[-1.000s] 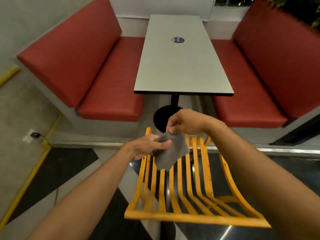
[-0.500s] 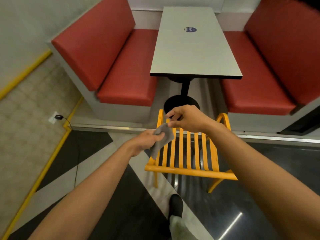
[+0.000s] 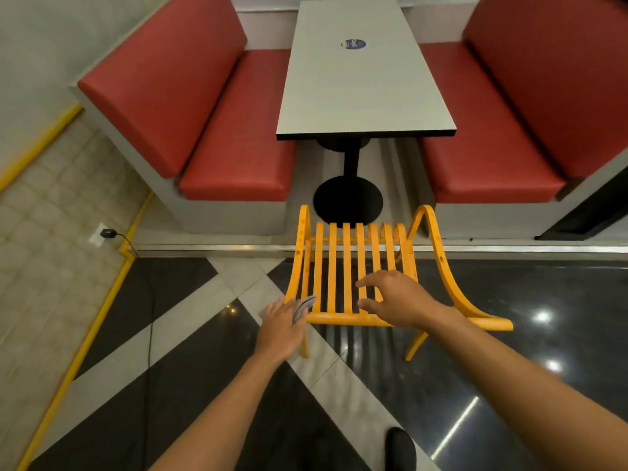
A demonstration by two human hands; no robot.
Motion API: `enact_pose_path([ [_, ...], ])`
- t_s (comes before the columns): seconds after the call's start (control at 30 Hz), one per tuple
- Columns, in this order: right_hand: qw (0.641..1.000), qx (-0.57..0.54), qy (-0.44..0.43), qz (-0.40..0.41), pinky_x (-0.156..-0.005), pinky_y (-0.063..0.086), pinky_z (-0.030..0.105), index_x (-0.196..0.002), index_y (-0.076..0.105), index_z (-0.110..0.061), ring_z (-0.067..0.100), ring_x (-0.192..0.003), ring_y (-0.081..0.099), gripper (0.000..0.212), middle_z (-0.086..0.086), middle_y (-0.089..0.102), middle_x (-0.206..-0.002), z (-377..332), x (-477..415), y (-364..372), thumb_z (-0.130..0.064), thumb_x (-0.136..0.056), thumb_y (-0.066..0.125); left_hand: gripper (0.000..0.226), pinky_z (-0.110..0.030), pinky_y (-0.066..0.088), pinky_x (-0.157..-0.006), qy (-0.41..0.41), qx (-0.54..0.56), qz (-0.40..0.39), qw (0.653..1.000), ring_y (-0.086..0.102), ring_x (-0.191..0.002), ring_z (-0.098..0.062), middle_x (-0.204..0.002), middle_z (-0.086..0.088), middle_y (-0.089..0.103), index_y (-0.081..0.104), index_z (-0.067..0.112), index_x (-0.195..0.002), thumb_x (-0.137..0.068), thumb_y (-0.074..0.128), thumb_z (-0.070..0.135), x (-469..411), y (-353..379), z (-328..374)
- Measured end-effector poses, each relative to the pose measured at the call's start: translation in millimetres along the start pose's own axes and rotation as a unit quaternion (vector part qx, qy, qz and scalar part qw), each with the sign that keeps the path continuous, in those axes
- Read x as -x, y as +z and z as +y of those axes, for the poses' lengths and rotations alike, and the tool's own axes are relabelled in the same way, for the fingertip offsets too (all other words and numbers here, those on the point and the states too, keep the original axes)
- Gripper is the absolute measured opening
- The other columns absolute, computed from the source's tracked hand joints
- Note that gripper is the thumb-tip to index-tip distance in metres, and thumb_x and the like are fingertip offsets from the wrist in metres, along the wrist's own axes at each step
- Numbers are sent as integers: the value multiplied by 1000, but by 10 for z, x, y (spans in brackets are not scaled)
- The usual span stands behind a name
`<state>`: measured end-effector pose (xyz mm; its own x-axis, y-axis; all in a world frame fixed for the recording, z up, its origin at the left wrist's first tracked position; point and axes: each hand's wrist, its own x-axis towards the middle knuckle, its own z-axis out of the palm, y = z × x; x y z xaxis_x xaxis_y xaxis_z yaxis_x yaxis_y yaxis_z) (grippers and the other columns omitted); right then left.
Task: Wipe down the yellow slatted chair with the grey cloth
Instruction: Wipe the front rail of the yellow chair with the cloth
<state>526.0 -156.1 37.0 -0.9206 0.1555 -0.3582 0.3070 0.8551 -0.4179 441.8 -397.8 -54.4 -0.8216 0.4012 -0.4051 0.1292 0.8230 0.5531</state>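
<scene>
A: Head view. Position of the yellow slatted chair (image 3: 339,318)?

B: It stands on the black-and-white floor (image 3: 170,385) at the centre of the scene, just on the near side of the round black base (image 3: 348,202) of the table (image 3: 360,90). The seat slats (image 3: 346,260) run near to far. Curved armrests (image 3: 441,263) rise on left and right.

A: Grey cloth (image 3: 303,305)?

B: Bunched in the left hand (image 3: 280,329), at the near left corner of the seat. Only a small fold shows past the fingers, against the leftmost slats. Whether it actually touches the wood: cannot tell.

A: Left hand state?

B: The back of the hand faces the camera, and the fingers are curled round the cloth, gripping it.

A: Right hand (image 3: 394,302)?

B: It is over the near right part of the seat, palm down, with fingers and thumb spread apart, holding nothing. Contact with the slats is not clear.

A: Surroundings?

B: The table top is grey, with a round dark sticker (image 3: 353,44) on its far half. Red booth seats flank it, one on the left (image 3: 204,113) and one on the right (image 3: 509,113). A black plug (image 3: 108,233) with a cord is at far left. A dark shoe (image 3: 401,450) shows at the near edge, right of centre.
</scene>
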Motion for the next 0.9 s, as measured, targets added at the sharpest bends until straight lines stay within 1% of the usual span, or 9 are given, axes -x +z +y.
enact_pose_path([
  [0.2,1000,-2,5,-21,-105,47,41,-144,53,-32,20,-133,51,49,-4,57,-146,402,173,56,-46,-98,62,55,-54,12,-123,-47,138,101,984,-18,-155,-15,-171,14,-4,20,47,-159,-107,35,53,171,616,272],
  [0.4,998,32,-20,-40,-109,45,43,-145,52,-31,21,-137,48,48,-3,58,-144,755,282,-50,-45,-100,59,61,-57,29,-119,-87,214,132,964,-4,-159,-18,-171,17,-12,13,45,-162,-105,29,59,333,985,873],
  [0.5,998,36,-38,-38,-108,46,43,-145,51,-31,21,-136,49,49,-4,58,-143,871,308,-100,-46,-99,59,59,-58,31,-121,-111,270,112,950,18,-158,-25,-172,14,-2,20,46,-160,-104,30,62,422,1089,1125],
  [0.57,998,35,-47,-31,-109,46,43,-145,51,-32,20,-137,49,50,-5,57,-145,897,331,-116,-47,-98,60,58,-54,31,-121,-137,309,77,938,30,-153,-28,-170,4,19,28,40,-159,-105,34,59,498,1103,1309],
  [0.6,998,35,-52,-29,-109,46,43,-145,50,-32,20,-137,48,50,-5,56,-147,905,347,-118,-48,-98,60,54,-50,36,-118,-151,338,66,927,39,-147,-27,-163,1,37,40,37,-154,-105,37,59,537,1101,1361],
  [0.67,997,33,-60,-28,-109,46,43,-146,49,-33,19,-138,48,52,-6,55,-148,909,376,-96,-49,-98,59,37,-38,47,-98,-165,401,56,899,59,-120,-19,-125,4,64,64,35,-121,-103,43,59,585,1082,1374],
  [0.73,997,29,-65,-28,-108,47,42,-146,48,-33,19,-136,49,52,-6,55,-148,907,404,-75,-50,-98,59,43,-34,48,-91,-163,444,55,879,60,-110,-12,-118,2,65,66,31,-119,-99,46,63,645,973,1336],
  [0.8,997,22,-68,-29,-107,47,42,-146,47,-33,19,-135,50,52,-6,55,-148,908,421,-72,-51,-98,58,56,-40,47,-102,-165,462,49,870,59,-121,-17,-133,-1,63,61,27,-137,-98,47,65,702,829,1266],
  [0.9,998,6,-60,-21,-107,47,41,-147,47,-33,18,-135,50,52,-7,56,-147,926,448,-84,-49,-99,59,48,-49,47,-110,-168,502,62,846,62,-121,-21,-129,-4,68,68,22,-129,-102,49,56,733,514,1064],
])
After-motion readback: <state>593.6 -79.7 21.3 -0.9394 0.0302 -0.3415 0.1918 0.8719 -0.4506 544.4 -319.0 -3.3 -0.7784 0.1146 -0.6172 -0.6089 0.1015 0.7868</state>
